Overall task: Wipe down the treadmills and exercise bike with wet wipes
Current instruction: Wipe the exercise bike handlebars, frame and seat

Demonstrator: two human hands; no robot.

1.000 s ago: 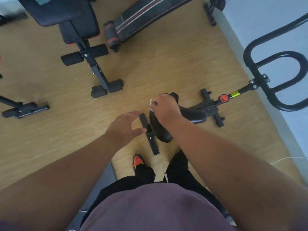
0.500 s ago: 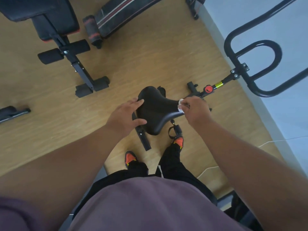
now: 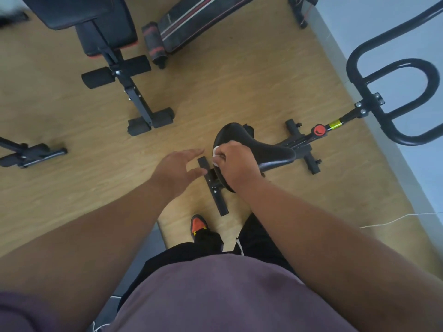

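Saddle (image 3: 251,149) of the bike sits at frame centre, its long axis running from the broad rear at centre-left toward the narrow nose at right, which points along the frame to the handlebar (image 3: 393,101) at the right edge; right hand (image 3: 236,165) lies on the broad rear end, fingers curled over a white wipe (image 3: 216,154) and pressing it to the saddle's left rim; left hand (image 3: 178,170) hovers just left of the saddle, fingers spread and loose, holding nothing, not touching it; the unwiped length of the saddle lies rightward from the wipe, so the coming stroke likely runs along that axis toward the nose, and the right hand is plainly the nearer one; benches (image 3: 124,68) stand at upper left.
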